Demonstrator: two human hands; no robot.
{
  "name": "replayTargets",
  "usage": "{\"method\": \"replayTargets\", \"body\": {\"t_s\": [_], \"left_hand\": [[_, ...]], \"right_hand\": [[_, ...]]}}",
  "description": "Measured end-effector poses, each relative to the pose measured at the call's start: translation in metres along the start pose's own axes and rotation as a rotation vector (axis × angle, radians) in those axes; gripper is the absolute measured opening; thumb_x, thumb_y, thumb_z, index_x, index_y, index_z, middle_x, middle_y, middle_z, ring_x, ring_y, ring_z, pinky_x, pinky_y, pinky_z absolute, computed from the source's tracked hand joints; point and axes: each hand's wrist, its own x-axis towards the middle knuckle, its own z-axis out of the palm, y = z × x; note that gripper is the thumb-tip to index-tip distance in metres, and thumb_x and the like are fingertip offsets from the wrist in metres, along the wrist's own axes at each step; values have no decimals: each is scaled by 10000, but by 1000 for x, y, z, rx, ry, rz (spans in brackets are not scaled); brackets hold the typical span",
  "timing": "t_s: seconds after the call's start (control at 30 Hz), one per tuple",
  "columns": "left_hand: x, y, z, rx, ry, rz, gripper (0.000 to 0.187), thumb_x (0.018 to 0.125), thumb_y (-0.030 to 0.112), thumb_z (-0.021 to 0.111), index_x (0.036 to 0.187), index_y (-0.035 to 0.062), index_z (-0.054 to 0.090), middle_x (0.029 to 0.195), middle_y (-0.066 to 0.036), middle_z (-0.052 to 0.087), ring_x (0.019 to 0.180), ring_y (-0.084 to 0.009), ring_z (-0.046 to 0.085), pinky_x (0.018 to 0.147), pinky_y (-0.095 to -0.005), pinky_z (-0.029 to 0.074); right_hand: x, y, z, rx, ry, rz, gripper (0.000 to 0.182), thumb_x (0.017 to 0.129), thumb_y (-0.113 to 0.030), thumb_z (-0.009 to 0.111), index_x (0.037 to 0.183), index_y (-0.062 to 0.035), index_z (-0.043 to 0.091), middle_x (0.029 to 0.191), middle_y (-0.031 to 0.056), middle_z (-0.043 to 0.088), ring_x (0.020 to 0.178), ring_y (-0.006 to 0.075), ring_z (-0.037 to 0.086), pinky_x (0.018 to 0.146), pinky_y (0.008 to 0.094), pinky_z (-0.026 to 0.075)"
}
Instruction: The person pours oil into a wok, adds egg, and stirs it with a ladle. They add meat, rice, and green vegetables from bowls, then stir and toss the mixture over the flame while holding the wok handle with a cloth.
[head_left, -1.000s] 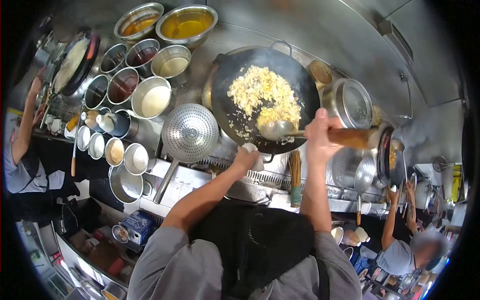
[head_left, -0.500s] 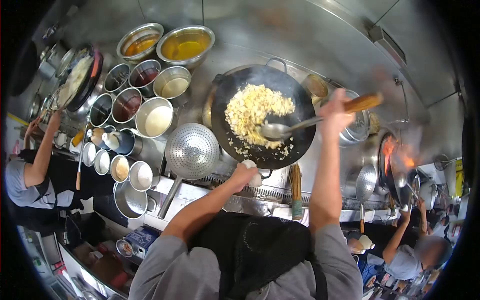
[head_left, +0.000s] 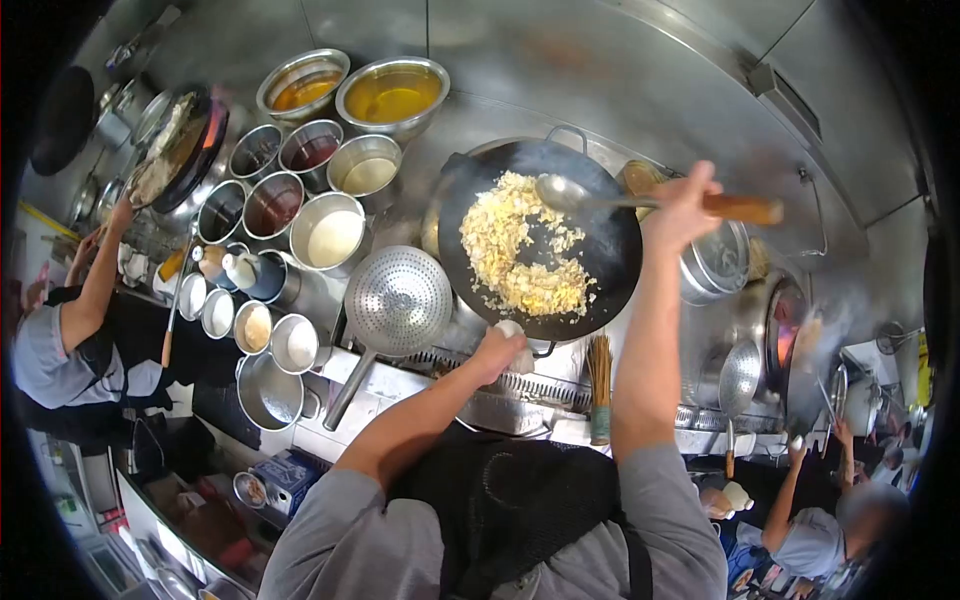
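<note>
My right hand is closed round the wooden-handled ladle, whose metal bowl is at the far part of the black wok. Yellow and white crumbled food, resembling scrambled egg, lies in a curved heap across the wok's left and near side. With a folded white cloth in its grip, my left hand is at the near rim of the wok, by its loop handle. Whether the fingers also grasp the rim is hidden.
Left of the wok rest a perforated strainer, metal pots of sauces and bowls of yellow liquid. A bamboo brush stands at the near right. Co-workers cook at woks left and right.
The ladle has moved from the near middle of the wok to its far side. The food now spreads further along the near side. My left hand keeps its place at the rim.
</note>
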Motion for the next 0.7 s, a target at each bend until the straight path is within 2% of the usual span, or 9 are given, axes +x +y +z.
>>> {"method": "replayTargets", "body": {"t_s": [0.07, 0.13, 0.2, 0.33, 0.4, 0.47, 0.53, 0.6, 0.7], "left_hand": [[11, -12, -2, -9, 6, -19, 321, 800, 114, 614, 1059, -65, 553, 909, -112, 604, 733, -199, 608, 550, -338, 489], [37, -37, -7, 46, -9, -7, 521, 818, 161, 654, 1186, -156, 468, 1099, -184, 575, 899, -267, 626, 746, -379, 541], [18, -27, -6, -53, -43, -32, 472, 825, 145, 648, 1170, -128, 478, 1074, -176, 581, 892, -265, 630, 725, -386, 549], [-11, 17, 2, -374, -77, -121, 313, 836, 92, 628, 1099, -37, 517, 1006, -149, 596, 862, -258, 636, 662, -401, 564], [8, 2, -4, -428, -196, -189, 249, 849, 78, 598, 1076, 19, 511, 955, -95, 584, 799, -240, 624, 648, -402, 568], [-28, 19, 6, -400, -169, -180, 233, 876, 71, 560, 1100, 27, 511, 962, -92, 584, 796, -243, 620, 660, -411, 568], [-75, 44, 21, -564, -91, -25, 192, 906, 81, 526, 1091, 32, 527, 962, -101, 590, 758, -244, 615, 646, -404, 563], [-67, 36, 11, -544, -99, -317, 221, 949, 146, 487, 1150, 53, 491, 933, -120, 625, 749, -256, 636, 603, -393, 551], [-110, 36, 4, -441, -90, -102, 244, 932, 101, 485, 1169, 46, 465, 950, -128, 639, 768, -260, 647, 652, -398, 568]], "right_hand": [[-37, 43, -10, -72, -161, 140, 384, 908, -171, 656, 631, -107, 397, 487, 12, 439, 374, 117, 406, 358, 291, 343], [-49, 7, 12, -46, -235, 226, 377, 901, -160, 664, 640, -106, 398, 483, 8, 428, 357, 111, 388, 345, 288, 330], [-49, -33, 23, -97, -336, 437, 375, 897, -156, 674, 645, -104, 402, 477, -4, 408, 346, 99, 362, 338, 280, 300], [-40, -45, 20, 269, -222, 199, 354, 913, -162, 655, 659, -102, 416, 488, -31, 380, 368, 90, 340, 365, 268, 294], [-64, -1, 13, 196, -280, 276, 360, 920, -156, 641, 660, -107, 396, 493, -37, 354, 373, 85, 323, 377, 267, 300], [-73, -20, 7, -12, -493, 510, 367, 910, -143, 643, 653, -115, 382, 497, -7, 392, 375, 101, 367, 369, 266, 301], [-86, -50, -18, 52, -651, 434, 371, 900, -144, 653, 644, -113, 386, 508, 7, 422, 382, 99, 383, 365, 264, 293], [-73, -48, -23, -50, -517, 545, 358, 892, -156, 666, 643, -118, 412, 518, -10, 423, 395, 75, 363, 366, 261, 273], [-59, -120, -35, 55, -662, 520, 338, 929, -138, 609, 662, -126, 402, 504, -33, 365, 389, 65, 309, 359, 270, 251]]}}
